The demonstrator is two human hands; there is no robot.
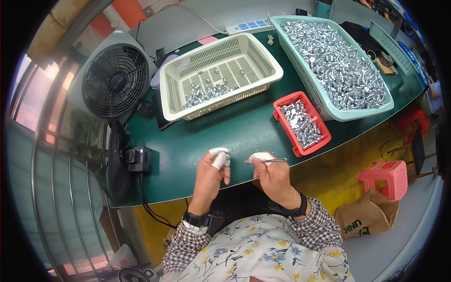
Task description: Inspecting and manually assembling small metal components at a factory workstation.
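Observation:
My left hand point(210, 178), with white wraps on its fingertips, is closed above the near edge of the green table. A small shiny metal piece point(228, 158) shows partly between its fingers. To its right, my right hand point(276, 177) pinches a slim metal tool point(276, 160), whose thin tip points left toward the other hand; its exact kind is hard to make out. A red bin point(314, 150) of small silvery metal parts stands just beyond the right hand. Farther off, a cream basket point(278, 71) holds a scattering of such parts, and a pale teal basket point(359, 114) is heaped with them.
A grey fan point(115, 80) stands at the far left, and a small dark box-shaped device point(139, 159) with cables sits at the table's left edge. Behind the baskets lies a power strip point(249, 27). A pink stool point(385, 177) and a brown paper bag point(361, 214) are on the floor at right.

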